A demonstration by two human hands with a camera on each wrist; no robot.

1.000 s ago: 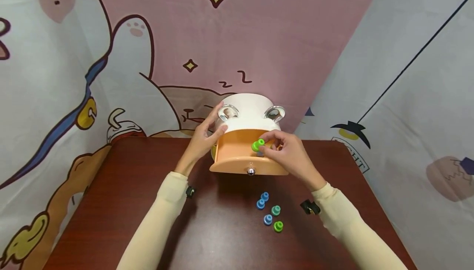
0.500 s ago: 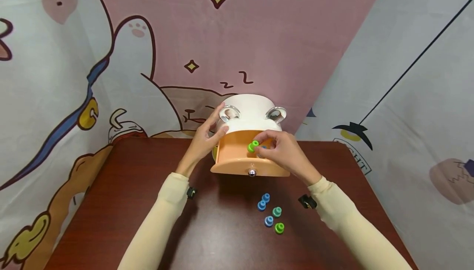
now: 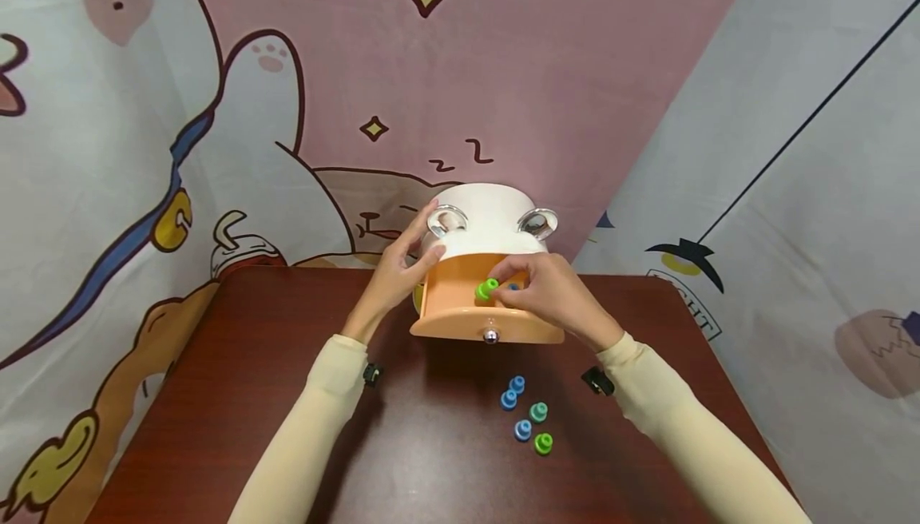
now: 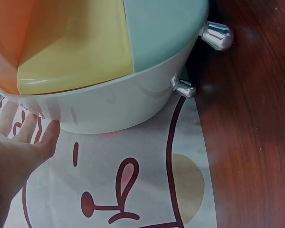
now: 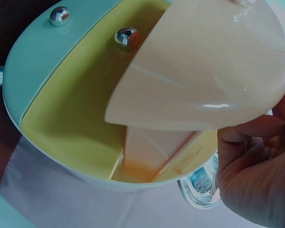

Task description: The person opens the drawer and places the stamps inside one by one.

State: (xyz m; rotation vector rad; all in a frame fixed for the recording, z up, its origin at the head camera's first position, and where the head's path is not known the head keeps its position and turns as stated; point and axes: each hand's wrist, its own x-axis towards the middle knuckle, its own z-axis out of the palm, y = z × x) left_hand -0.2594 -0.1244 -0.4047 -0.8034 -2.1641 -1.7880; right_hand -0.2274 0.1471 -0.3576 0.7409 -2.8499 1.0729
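Note:
A white drawer box (image 3: 485, 216) with silver ear-like rings on top stands at the back of the table, its orange drawer (image 3: 460, 322) pulled out. My left hand (image 3: 394, 268) rests on the box's left side, thumb at the front edge; in the left wrist view its fingers (image 4: 50, 135) touch the white wall. Between thumb and fingers my right hand (image 3: 549, 292) pinches a light green peg (image 3: 486, 290) inside the drawer opening. A blue peg (image 3: 513, 287) shows behind those fingers. In the right wrist view, the drawer front (image 5: 209, 71) hides what my right hand (image 5: 256, 166) holds.
Several small pegs lie on the table (image 3: 402, 460) in front of the drawer: blue ones (image 3: 509, 400), a teal one (image 3: 538, 412) and a green one (image 3: 543, 444). Below the drawer are yellow (image 5: 71, 104) and green fronts (image 5: 33, 61) with silver knobs. A cartoon-printed cloth (image 3: 575, 69) hangs behind.
My right hand has moved slightly left and down, bringing the green peg lower into the drawer. My left hand stays on the box.

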